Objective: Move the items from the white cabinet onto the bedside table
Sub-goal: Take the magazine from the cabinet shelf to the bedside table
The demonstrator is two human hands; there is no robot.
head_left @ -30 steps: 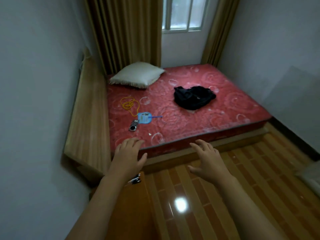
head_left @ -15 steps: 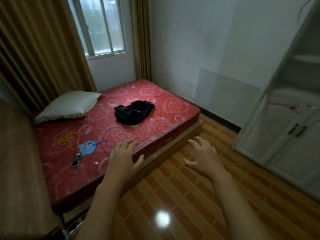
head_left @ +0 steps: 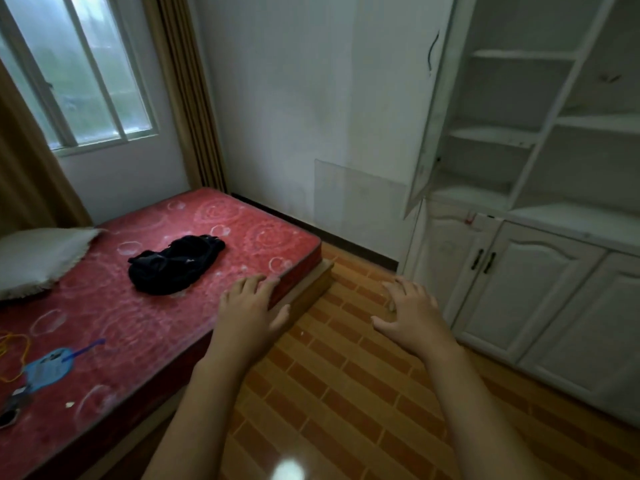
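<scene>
White wooden cabinet point(head_left: 540, 188) now fills the view beside the red mattress point(head_left: 194, 258); left hand point(head_left: 251, 311) and right hand point(head_left: 414, 311) spread, holding nothing, fetching still ahead.

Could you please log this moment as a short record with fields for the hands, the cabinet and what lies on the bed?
left hand: open, empty, held out in front of the mattress corner
right hand: open, empty, held out above the floor
white cabinet: at right, lower doors closed, one upper door ajar
cabinet items: small red thing on its counter, too small to identify
red mattress: carries black garment, pillow, blue fan
</scene>
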